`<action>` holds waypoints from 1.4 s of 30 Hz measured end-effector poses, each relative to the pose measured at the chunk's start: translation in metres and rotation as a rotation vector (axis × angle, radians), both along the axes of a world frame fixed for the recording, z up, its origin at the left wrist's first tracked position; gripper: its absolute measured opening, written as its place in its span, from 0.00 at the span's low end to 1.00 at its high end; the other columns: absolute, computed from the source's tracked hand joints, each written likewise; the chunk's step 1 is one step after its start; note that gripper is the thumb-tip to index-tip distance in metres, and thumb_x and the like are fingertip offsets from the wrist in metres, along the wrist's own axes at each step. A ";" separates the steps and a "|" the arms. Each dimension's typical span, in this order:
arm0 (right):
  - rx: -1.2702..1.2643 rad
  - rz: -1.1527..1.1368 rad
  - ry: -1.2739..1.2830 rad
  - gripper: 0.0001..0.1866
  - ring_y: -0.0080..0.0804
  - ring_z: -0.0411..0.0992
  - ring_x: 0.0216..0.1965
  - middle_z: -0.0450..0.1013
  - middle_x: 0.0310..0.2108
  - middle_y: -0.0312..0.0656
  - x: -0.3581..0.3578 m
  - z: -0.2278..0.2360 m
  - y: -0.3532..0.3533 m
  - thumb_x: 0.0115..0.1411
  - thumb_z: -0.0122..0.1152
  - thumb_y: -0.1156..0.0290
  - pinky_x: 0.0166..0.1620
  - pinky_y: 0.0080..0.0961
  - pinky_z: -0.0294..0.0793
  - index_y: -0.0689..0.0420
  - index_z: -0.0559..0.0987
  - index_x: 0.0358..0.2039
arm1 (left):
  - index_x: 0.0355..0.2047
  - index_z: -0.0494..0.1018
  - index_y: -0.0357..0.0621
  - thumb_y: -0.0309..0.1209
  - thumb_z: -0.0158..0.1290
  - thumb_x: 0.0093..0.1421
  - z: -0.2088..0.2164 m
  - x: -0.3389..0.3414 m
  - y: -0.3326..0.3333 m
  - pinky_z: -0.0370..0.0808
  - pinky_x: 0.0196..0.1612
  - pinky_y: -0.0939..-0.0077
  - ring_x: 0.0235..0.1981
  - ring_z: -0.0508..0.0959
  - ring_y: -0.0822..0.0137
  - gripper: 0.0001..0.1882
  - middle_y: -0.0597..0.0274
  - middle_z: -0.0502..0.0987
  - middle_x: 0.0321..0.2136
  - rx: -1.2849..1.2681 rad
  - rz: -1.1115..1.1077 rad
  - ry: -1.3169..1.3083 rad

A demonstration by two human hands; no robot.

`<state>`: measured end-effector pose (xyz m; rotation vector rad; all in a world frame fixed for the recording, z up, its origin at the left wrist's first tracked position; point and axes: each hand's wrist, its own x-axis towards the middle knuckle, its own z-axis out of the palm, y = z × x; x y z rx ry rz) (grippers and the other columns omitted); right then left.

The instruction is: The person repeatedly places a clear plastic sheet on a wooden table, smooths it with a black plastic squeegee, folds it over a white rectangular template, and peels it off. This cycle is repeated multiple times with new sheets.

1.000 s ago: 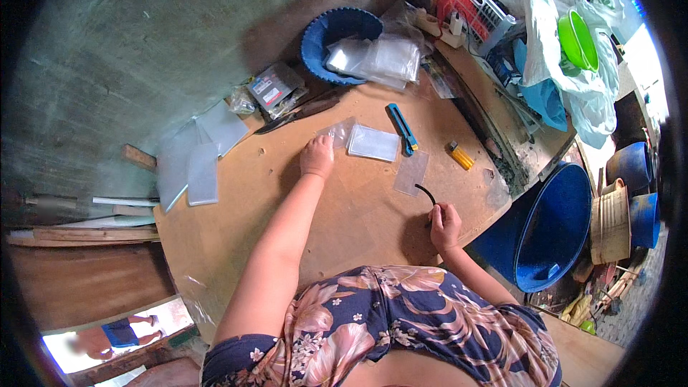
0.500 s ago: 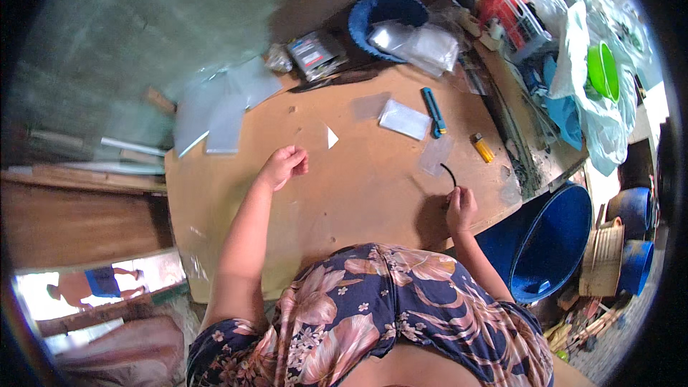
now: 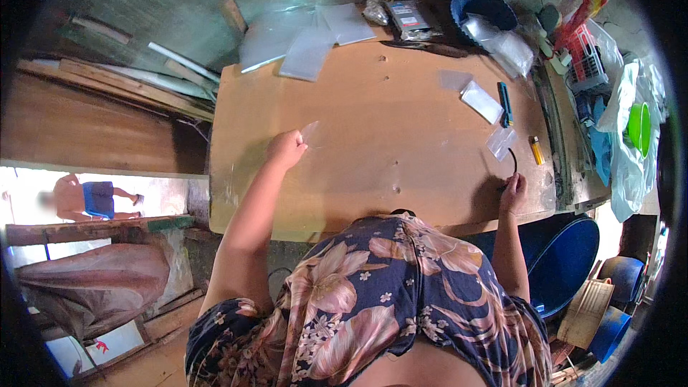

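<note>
My left hand (image 3: pixel 287 149) is closed over the left part of the wooden table top (image 3: pixel 358 115). A small clear plastic piece (image 3: pixel 309 131) sticks out from its fingers. Low over the right side of the table, my right hand (image 3: pixel 512 192) pinches a thin black curved strip (image 3: pixel 514 160); its lower end is hidden by the fingers. Just beyond the strip lies a small clear plastic sheet (image 3: pixel 500 143). A stack of clear plastic pieces (image 3: pixel 481 102) rests farther back, beside a blue utility knife (image 3: pixel 506 104). A yellow lighter (image 3: pixel 537 150) lies to the right.
Larger plastic sheets (image 3: pixel 308 54) lie at the table's back left. Behind stand a boxed package (image 3: pixel 412 18) and a blue basket (image 3: pixel 462 11) with plastic bags. A big blue tub (image 3: pixel 570 258) is at the right. A person (image 3: pixel 86 199) is seen outside at the left.
The view has turned, so the table's things sit farther right and higher. The plastic piece in my left hand now points upward. My right hand still holds the black strip.
</note>
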<state>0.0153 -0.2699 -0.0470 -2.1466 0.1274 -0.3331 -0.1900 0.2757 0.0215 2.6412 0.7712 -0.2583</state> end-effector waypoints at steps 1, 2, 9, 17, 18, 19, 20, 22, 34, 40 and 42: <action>0.006 -0.013 0.018 0.09 0.23 0.67 0.23 0.69 0.20 0.37 0.000 0.000 0.001 0.61 0.50 0.68 0.29 0.21 0.68 0.61 0.72 0.31 | 0.33 0.70 0.43 0.36 0.58 0.48 -0.004 -0.007 0.005 0.71 0.37 0.60 0.36 0.75 0.53 0.15 0.52 0.76 0.33 -0.004 0.006 -0.003; 0.089 -0.043 0.014 0.09 0.23 0.67 0.23 0.69 0.20 0.37 0.000 -0.001 -0.001 0.61 0.50 0.68 0.29 0.21 0.68 0.61 0.72 0.31 | 0.37 0.69 0.43 0.35 0.58 0.47 -0.002 -0.008 0.004 0.70 0.39 0.60 0.39 0.74 0.52 0.17 0.51 0.75 0.36 0.007 0.018 -0.051; 0.545 -0.292 0.007 0.09 0.22 0.66 0.22 0.68 0.20 0.35 -0.007 -0.012 -0.003 0.61 0.50 0.66 0.29 0.20 0.67 0.58 0.70 0.29 | 0.53 0.60 0.48 0.32 0.57 0.49 0.008 -0.020 0.011 0.62 0.54 0.60 0.53 0.64 0.51 0.30 0.52 0.63 0.52 0.044 0.001 -0.218; 0.714 -0.262 -0.031 0.07 0.23 0.67 0.22 0.68 0.21 0.36 -0.043 0.000 0.014 0.61 0.50 0.68 0.27 0.20 0.67 0.56 0.69 0.28 | 0.59 0.57 0.61 0.43 0.44 0.59 -0.013 -0.027 -0.013 0.43 0.59 0.41 0.64 0.44 0.51 0.27 0.55 0.44 0.63 0.289 -0.208 -0.084; 0.753 -0.229 -0.024 0.07 0.23 0.67 0.22 0.68 0.21 0.36 -0.051 0.009 0.024 0.61 0.50 0.68 0.27 0.20 0.67 0.56 0.69 0.28 | 0.59 0.57 0.61 0.43 0.44 0.58 -0.014 -0.030 -0.012 0.44 0.59 0.41 0.63 0.44 0.50 0.26 0.55 0.44 0.63 0.286 -0.217 -0.097; 0.773 -0.218 -0.027 0.07 0.23 0.66 0.22 0.68 0.21 0.36 -0.056 0.017 0.034 0.61 0.50 0.68 0.27 0.19 0.67 0.56 0.69 0.28 | 0.59 0.58 0.62 0.43 0.44 0.58 -0.015 -0.036 -0.012 0.44 0.59 0.41 0.63 0.44 0.50 0.26 0.55 0.45 0.63 0.283 -0.225 -0.109; 0.771 -0.170 -0.034 0.07 0.23 0.66 0.22 0.68 0.21 0.36 -0.060 0.026 0.042 0.61 0.50 0.68 0.27 0.19 0.67 0.56 0.69 0.28 | 0.58 0.58 0.62 0.43 0.44 0.58 -0.014 -0.041 -0.011 0.44 0.59 0.41 0.63 0.45 0.49 0.26 0.55 0.45 0.63 0.281 -0.236 -0.123; 0.767 -0.073 -0.042 0.07 0.23 0.66 0.22 0.68 0.21 0.36 -0.066 0.041 0.059 0.61 0.50 0.69 0.27 0.19 0.67 0.56 0.69 0.28 | 0.58 0.58 0.63 0.43 0.44 0.58 -0.016 -0.052 -0.007 0.44 0.58 0.40 0.63 0.45 0.48 0.26 0.55 0.45 0.62 0.280 -0.250 -0.138; 0.419 0.410 0.066 0.05 0.20 0.65 0.23 0.68 0.21 0.35 -0.098 0.093 0.202 0.60 0.49 0.74 0.28 0.18 0.66 0.62 0.72 0.30 | 0.56 0.62 0.65 0.45 0.47 0.55 -0.012 -0.066 0.003 0.42 0.59 0.40 0.63 0.45 0.49 0.26 0.53 0.48 0.62 0.270 -0.241 -0.207; -0.004 0.654 0.167 0.05 0.30 0.71 0.24 0.71 0.22 0.44 -0.118 0.107 0.273 0.54 0.54 0.75 0.28 0.25 0.70 0.62 0.74 0.32 | 0.54 0.63 0.68 0.44 0.49 0.54 -0.010 -0.066 0.008 0.41 0.58 0.39 0.63 0.45 0.48 0.25 0.53 0.48 0.62 0.281 -0.239 -0.206; -0.138 0.781 0.054 0.05 0.39 0.72 0.25 0.71 0.24 0.47 -0.120 0.109 0.292 0.54 0.54 0.74 0.30 0.30 0.71 0.61 0.74 0.31 | 0.54 0.63 0.68 0.44 0.49 0.54 -0.009 -0.066 0.009 0.41 0.58 0.39 0.63 0.44 0.48 0.25 0.53 0.47 0.62 0.277 -0.237 -0.209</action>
